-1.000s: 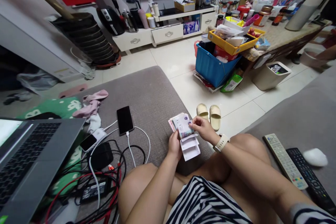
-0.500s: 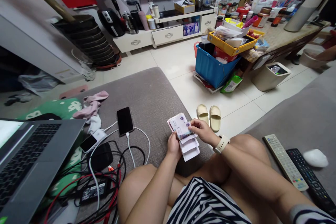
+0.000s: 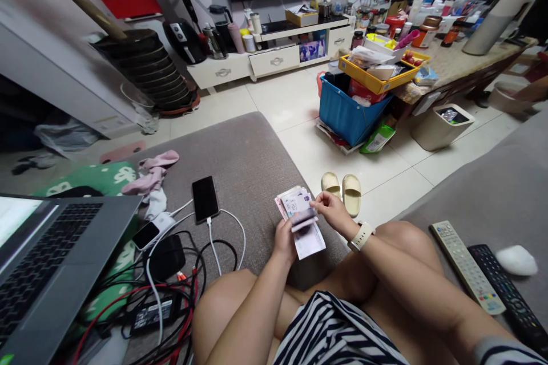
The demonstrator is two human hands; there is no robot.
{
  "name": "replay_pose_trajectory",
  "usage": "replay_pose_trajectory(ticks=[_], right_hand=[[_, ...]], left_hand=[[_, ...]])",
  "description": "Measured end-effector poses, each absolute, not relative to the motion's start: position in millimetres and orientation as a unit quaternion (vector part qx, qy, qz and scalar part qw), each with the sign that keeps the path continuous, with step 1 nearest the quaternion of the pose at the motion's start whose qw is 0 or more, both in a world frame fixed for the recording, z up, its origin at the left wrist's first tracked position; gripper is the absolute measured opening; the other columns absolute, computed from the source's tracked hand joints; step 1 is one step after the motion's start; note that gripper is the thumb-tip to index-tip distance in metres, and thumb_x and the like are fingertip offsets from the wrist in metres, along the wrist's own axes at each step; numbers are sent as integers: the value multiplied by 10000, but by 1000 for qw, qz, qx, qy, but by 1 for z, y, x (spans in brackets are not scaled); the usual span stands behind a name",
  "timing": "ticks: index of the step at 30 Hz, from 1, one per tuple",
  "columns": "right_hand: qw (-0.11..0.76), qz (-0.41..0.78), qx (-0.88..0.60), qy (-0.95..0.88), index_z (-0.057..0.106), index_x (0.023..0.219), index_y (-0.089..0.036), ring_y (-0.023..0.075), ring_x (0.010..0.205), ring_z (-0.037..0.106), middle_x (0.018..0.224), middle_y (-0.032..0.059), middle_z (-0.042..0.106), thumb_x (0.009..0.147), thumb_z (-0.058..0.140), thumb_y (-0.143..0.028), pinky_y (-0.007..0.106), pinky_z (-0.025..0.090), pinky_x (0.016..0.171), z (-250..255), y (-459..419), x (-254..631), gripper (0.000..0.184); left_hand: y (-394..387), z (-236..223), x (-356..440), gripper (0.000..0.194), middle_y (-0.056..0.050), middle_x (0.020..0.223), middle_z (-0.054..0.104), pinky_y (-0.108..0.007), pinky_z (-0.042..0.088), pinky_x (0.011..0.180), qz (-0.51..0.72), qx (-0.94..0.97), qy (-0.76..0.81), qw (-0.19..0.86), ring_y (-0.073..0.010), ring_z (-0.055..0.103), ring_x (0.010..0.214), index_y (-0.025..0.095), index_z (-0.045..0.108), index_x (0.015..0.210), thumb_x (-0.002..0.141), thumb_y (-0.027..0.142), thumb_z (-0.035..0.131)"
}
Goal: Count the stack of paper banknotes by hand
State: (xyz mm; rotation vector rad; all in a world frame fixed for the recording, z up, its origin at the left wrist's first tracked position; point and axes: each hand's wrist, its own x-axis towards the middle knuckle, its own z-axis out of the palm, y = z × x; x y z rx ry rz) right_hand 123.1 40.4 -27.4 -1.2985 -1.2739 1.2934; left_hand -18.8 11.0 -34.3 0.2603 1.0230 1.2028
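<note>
I sit cross-legged on a grey sofa (image 3: pixel 240 148) and hold a bundle of banknotes (image 3: pixel 299 222) over its front edge. My left hand (image 3: pixel 283 238) is wrapped round the bundle's lower left side. My right hand (image 3: pixel 331 211), with a white watch on the wrist, pinches the upper right corner of the top note. Some notes are folded down towards me; the rest fan upward.
A black phone (image 3: pixel 205 198) on a white cable lies left of the notes, beside tangled cables (image 3: pixel 162 291) and an open laptop (image 3: pixel 47 262). Two remote controls (image 3: pixel 466 268) lie on the right. Beige slippers (image 3: pixel 342 189), a blue bin (image 3: pixel 349 114) and a cluttered table (image 3: pixel 454 63) are on the floor ahead.
The folded-down notes have closed together into a tighter stack, and another note has bent down over my left thumb. My hands stayed in about the same place.
</note>
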Motion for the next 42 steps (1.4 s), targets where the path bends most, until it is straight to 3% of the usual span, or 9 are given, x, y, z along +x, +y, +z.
replay_pose_trajectory(ticks=[6,13,17,25,31,42], right_hand=[[428,510,-534,-522,479,627,-180,110,537,394,571,-48,439,711,637,-402,225,327,511,-34,41,120,284],[447,526,-483,-539,474,645,-187,116,563,403,598,-42,441,739,611,-376,231,335,533,-27,38,119,252],[441,566,-439,-541,483,660,-189,118,572,418,615,-38,457,737,615,-398,234,355,548,-23,36,117,259],[444,578,-429,-534,509,696,-183,125,613,449,655,-30,488,756,602,-381,239,376,593,-28,36,118,226],[438,597,-411,-531,515,711,-181,130,632,464,676,-26,508,747,613,-413,247,393,618,-28,36,117,254],[433,617,-372,-541,533,726,-172,120,637,462,692,-27,504,759,622,-399,236,373,618,-21,35,118,245]], left_hand=[[9,-29,-16,310,-116,905,726,-394,518,799,532,112,457,704,-260,680,819,111,653,957,648,142,664],[13,-36,-18,294,-105,876,731,-371,515,781,552,85,457,693,-247,681,813,104,661,968,741,278,593],[14,-43,-21,319,-79,792,735,-336,518,716,556,88,468,681,-213,685,698,113,662,988,749,308,581],[11,-40,-19,327,-91,785,733,-367,504,747,537,98,477,689,-244,683,750,103,672,951,714,320,612],[11,-42,-19,313,-75,810,734,-318,490,709,546,124,470,682,-217,675,734,114,680,924,687,308,618],[9,-36,-21,247,-53,688,720,-339,508,699,539,132,477,682,-245,670,782,130,686,845,679,282,587]])
